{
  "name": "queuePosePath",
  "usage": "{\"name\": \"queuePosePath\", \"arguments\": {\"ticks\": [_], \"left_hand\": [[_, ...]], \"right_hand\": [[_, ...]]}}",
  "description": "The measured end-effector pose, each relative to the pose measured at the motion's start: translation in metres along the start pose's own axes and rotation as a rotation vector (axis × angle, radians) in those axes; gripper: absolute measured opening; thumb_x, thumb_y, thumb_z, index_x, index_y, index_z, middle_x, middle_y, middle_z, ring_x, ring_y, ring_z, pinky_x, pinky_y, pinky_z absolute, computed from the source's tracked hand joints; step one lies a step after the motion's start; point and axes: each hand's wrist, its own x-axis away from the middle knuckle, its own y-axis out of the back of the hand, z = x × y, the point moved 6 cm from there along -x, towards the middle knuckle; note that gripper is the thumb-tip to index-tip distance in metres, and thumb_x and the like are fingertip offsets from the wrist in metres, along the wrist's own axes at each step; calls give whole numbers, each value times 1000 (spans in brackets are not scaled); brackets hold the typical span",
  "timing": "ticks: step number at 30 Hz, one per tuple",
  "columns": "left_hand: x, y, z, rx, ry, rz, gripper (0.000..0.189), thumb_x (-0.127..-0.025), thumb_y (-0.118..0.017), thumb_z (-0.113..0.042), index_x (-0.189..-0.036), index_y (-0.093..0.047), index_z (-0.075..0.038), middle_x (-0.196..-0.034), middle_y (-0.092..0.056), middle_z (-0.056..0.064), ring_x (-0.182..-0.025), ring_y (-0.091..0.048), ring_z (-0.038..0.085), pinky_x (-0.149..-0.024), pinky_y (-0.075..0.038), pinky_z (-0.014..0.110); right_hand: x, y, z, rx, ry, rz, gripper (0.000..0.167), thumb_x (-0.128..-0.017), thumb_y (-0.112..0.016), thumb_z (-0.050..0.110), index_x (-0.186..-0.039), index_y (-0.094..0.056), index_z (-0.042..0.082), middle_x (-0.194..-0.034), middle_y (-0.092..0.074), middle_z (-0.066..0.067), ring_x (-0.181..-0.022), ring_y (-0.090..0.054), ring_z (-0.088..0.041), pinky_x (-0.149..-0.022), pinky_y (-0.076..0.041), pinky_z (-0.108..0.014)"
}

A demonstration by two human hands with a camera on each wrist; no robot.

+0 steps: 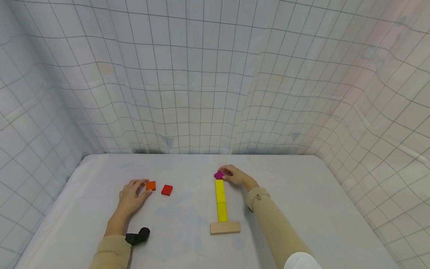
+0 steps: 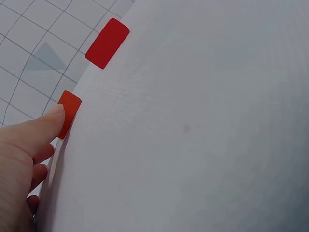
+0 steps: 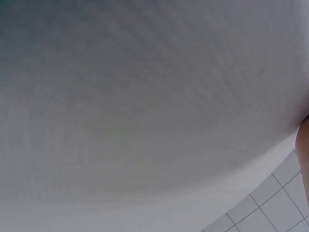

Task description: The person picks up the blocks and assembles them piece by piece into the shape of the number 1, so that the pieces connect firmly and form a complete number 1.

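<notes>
At the left of the head view, my left hand (image 1: 130, 195) pinches an orange block (image 1: 150, 185) between thumb and fingertips. The left wrist view shows the thumb pressed on the near face of that orange block (image 2: 72, 106). A red block (image 1: 167, 190) lies just right of it, untouched. My right hand (image 1: 236, 175) holds a purple hexagonal block (image 1: 218, 175) by its right side, at the far end of a yellow column. Two yellow blocks, the far one (image 1: 220, 191) and the near one (image 1: 222, 212), lie end to end. Below them a plain wooden block (image 1: 225, 227) lies crosswise.
A white cloth covers the table (image 1: 188, 239). Grid-patterned curtains (image 1: 201, 93) hang behind it and at both sides. A black device (image 1: 138, 237) is at my left wrist. The right wrist view shows mostly white cloth, with a bit of skin at its right edge.
</notes>
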Motion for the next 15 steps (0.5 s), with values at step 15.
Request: {"name": "queuePosePath", "arguments": {"ticks": [15], "left_hand": [[1, 1, -3, -8, 22, -10, 41, -87, -61, -28, -118, -52, -2, -118, -45, 26, -105, -39, 44, -85, -26, 56]], "right_hand": [[-2, -1, -2, -9, -5, -6, 28, -93, -50, 6, -121, -51, 6, -115, -49, -14, -106, -46, -27, -96, -35, -41]]}}
